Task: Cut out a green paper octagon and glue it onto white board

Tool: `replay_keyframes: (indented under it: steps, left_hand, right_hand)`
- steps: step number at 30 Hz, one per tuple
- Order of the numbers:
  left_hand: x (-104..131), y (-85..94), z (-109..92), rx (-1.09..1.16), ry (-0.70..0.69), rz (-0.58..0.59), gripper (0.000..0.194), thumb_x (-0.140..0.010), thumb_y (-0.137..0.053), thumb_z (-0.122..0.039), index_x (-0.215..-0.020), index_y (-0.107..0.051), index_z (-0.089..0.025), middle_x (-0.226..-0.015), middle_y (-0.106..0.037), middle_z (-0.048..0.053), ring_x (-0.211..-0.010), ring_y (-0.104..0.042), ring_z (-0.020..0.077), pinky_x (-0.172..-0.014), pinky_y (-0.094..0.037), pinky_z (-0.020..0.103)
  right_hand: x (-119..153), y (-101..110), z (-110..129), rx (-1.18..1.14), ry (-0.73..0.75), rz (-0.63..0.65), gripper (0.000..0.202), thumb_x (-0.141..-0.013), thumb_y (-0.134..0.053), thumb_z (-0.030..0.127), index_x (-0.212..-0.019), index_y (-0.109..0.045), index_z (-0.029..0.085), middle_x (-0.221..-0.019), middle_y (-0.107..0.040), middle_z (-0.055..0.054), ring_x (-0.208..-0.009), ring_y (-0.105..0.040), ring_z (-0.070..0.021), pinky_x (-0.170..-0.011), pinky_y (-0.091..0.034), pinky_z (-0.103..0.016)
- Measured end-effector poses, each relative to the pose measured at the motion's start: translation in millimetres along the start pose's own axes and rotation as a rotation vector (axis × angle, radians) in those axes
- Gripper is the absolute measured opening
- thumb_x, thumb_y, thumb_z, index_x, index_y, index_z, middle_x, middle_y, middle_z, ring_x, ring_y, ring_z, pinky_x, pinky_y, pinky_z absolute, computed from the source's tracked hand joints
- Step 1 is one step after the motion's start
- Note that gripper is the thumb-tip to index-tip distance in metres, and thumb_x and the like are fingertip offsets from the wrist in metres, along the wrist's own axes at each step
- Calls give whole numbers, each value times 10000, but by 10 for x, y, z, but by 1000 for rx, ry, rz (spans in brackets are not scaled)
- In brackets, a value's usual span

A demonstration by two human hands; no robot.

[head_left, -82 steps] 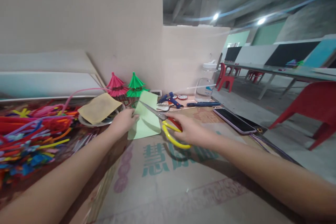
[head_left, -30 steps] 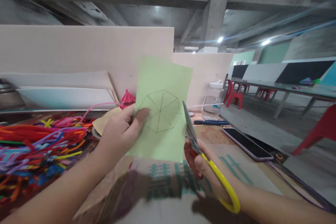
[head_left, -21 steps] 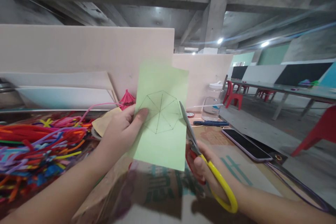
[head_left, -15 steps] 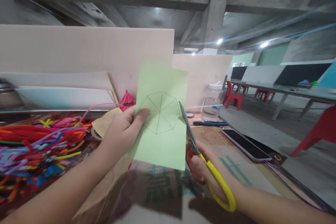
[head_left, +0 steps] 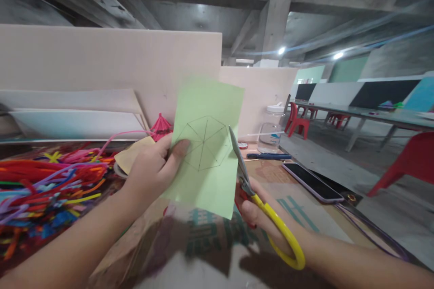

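A light green paper (head_left: pixel 208 189) stands upright in my left hand (head_left: pixel 156 167), pinched at its left edge between thumb and fingers. An eight-sided outline with lines crossing at its centre is drawn on it. My right hand (head_left: pixel 261 212) is closed round yellow-handled scissors (head_left: pixel 281 230). One scissor blade lies in front of the paper's right edge, its tip near the outline's right side; where the other blade is, I cannot make out.
Colourful pipe cleaners (head_left: pixel 50 185) are heaped at the left, near a pink paper umbrella (head_left: pixel 161 125). A clear bottle (head_left: pixel 270 132), a dark blue pen (head_left: pixel 269 156) and a phone (head_left: pixel 312 183) lie or stand at the right. Red chairs (head_left: pixel 405 162) are beyond.
The paper has tilted slightly, its lower edge shifting left. The scissors and both hands have moved a little left in view, along with the background.
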State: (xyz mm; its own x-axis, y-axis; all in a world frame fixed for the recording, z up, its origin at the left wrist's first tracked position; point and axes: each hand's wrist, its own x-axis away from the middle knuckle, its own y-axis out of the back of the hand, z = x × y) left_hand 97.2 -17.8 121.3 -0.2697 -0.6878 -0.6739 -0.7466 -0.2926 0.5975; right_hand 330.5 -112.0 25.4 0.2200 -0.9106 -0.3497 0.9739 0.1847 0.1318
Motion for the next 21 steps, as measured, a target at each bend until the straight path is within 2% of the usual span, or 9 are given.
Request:
replay_keyframes:
  steps: [3,7,11,16,21]
  left_hand:
    - [3,3,2,-26,-27,-16,306,-941,-437,-401,-747,-587,-218,-576,-549,-12,-513,-472,165,-518,-350,288]
    - [15,-2,-9,-34,-56,-4,293,-941,-441,-396,-751,-579,-222,-587,-546,-14,-515,-466,162,-517,-343,284]
    - [23,-6,-31,-8,-53,9,302,-942,-454,-397,-743,-593,-218,-572,-553,-11,-516,-482,164,-521,-356,282]
    - [12,-26,-24,170,52,93,335,-948,-472,-464,-871,-678,-213,-760,-707,36,-658,-619,208,-550,-447,273]
    - [-15,-76,11,352,168,160,342,-924,-524,-506,-885,-680,-204,-799,-723,45,-660,-638,203,-518,-477,252]
  right_hand:
    - [5,10,-52,-9,41,18,406,-979,-509,608,-1151,-483,242,-812,-404,26,-663,-355,-137,-608,-353,-278]
    - [7,23,-94,-10,62,26,429,-985,-491,615,-1210,-496,250,-762,-385,35,-641,-350,-141,-604,-358,-283]
    - [-9,13,-80,-40,39,-7,388,-986,-486,623,-1104,-489,254,-735,-378,46,-613,-353,-130,-567,-342,-269]
    - [-14,-3,-93,-102,3,-5,379,-987,-482,628,-1005,-443,252,-713,-345,66,-548,-297,-98,-494,-262,-243]
    - [-4,-3,-139,-162,-3,-10,380,-982,-506,623,-974,-421,253,-714,-329,76,-539,-272,-83,-496,-271,-235]
